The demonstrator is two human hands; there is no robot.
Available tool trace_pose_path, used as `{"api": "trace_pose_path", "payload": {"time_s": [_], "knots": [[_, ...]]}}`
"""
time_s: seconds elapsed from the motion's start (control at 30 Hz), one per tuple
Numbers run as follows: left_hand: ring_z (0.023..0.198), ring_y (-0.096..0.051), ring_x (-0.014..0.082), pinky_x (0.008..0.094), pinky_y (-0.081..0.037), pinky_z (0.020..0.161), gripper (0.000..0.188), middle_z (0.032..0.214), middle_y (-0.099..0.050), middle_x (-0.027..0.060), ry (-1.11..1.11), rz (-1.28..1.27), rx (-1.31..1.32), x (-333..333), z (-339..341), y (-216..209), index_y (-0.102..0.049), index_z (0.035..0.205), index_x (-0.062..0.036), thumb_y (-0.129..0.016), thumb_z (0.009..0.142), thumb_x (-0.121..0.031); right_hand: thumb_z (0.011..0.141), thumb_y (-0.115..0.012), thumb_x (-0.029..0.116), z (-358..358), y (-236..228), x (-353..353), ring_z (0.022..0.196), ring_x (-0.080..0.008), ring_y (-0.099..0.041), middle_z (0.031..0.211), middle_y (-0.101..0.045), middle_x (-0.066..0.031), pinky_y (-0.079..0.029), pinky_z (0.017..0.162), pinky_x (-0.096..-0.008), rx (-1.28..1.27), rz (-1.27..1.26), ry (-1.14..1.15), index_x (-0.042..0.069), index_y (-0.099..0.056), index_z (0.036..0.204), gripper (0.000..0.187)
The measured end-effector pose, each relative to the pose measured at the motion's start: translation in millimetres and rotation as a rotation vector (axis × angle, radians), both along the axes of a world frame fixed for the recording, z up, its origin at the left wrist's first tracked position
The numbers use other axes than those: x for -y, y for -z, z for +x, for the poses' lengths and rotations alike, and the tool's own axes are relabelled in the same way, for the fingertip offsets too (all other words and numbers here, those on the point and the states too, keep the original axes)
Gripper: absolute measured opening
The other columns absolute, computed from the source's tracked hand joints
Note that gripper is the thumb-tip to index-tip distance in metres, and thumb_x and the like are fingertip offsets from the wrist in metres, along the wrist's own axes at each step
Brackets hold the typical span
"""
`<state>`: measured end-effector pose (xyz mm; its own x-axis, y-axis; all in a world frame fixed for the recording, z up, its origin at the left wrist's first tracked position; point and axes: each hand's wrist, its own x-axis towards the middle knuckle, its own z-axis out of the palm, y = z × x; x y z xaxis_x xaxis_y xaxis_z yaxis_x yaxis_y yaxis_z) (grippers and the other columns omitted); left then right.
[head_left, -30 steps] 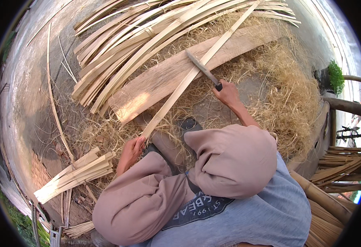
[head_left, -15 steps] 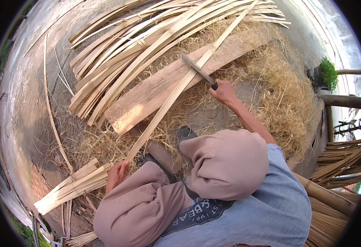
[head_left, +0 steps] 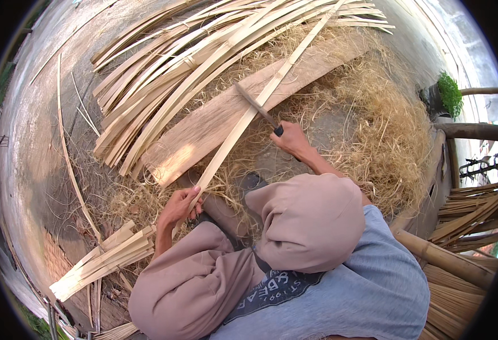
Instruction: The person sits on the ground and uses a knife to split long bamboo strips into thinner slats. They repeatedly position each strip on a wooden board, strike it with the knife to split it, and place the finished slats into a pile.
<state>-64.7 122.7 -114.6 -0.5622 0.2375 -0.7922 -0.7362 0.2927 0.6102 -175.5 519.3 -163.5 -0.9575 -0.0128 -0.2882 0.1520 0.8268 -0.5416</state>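
My left hand [head_left: 179,206] is closed on the near part of a long, pale bamboo strip [head_left: 226,148]. The strip runs away from me at a slant, across a wide wooden plank [head_left: 203,128], and its far end lies over other strips. My right hand [head_left: 293,139] grips the dark handle of a long knife [head_left: 256,103]. The knife's blade lies crosswise over the strip above the plank, pointing to the far left. Whether the edge touches the strip I cannot tell.
Beyond the plank lies a large heap of bamboo strips [head_left: 147,93]. Curly shavings [head_left: 385,141] cover the ground around the plank, thickest at the right. A smaller strip bundle [head_left: 104,260] lies at the near left. Bamboo poles [head_left: 444,258] and a green plant [head_left: 448,95] stand at the right.
My right hand has drawn the knife nearer and to the left along the strip. My left hand has moved up and right, farther along the strip.
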Motion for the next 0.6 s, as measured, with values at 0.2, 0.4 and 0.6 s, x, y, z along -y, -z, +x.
{"api": "trace_pose_path", "payload": {"time_s": [0.2, 0.4, 0.6], "knots": [[0.045, -0.042, 0.0065, 0.0254, -0.032, 0.044, 0.053, 0.055, -0.051, -0.0021, -0.049, -0.072, 0.050, 101, 81, 6, -0.065, 0.074, -0.0039, -0.060, 0.104, -0.048, 0.083, -0.076, 0.035, -23, 19, -65, 0.072, -0.0365, -0.071, 0.075, -0.069, -0.0209, -0.058, 0.069, -0.0478, -0.089, 0.304, 0.053, -0.001, -0.064, 0.091, 0.039], [0.052, -0.054, 0.0113, 0.0262, -0.044, 0.051, 0.051, 0.063, -0.060, 0.0024, 0.131, -0.041, 0.073, 108, 71, -8, -0.066, 0.078, -0.0033, -0.061, 0.104, -0.047, 0.084, -0.067, 0.033, -82, 5, -126, 0.064, -0.0354, -0.070, 0.064, -0.065, -0.0226, -0.055, 0.062, -0.0455, -0.161, 0.243, 0.183, -0.004, -0.064, 0.072, 0.039], [0.044, -0.049, 0.0102, 0.0261, -0.040, 0.043, 0.056, 0.058, -0.057, 0.0019, 0.048, -0.008, -0.021, -11, -13, -6, -0.066, 0.077, -0.0034, -0.059, 0.103, -0.052, 0.083, -0.072, 0.034, 20, -9, 20, 0.080, -0.0429, -0.072, 0.079, -0.070, -0.0283, -0.057, 0.075, -0.0487, -0.001, 0.058, -0.122, -0.003, -0.069, 0.090, 0.038]]}}
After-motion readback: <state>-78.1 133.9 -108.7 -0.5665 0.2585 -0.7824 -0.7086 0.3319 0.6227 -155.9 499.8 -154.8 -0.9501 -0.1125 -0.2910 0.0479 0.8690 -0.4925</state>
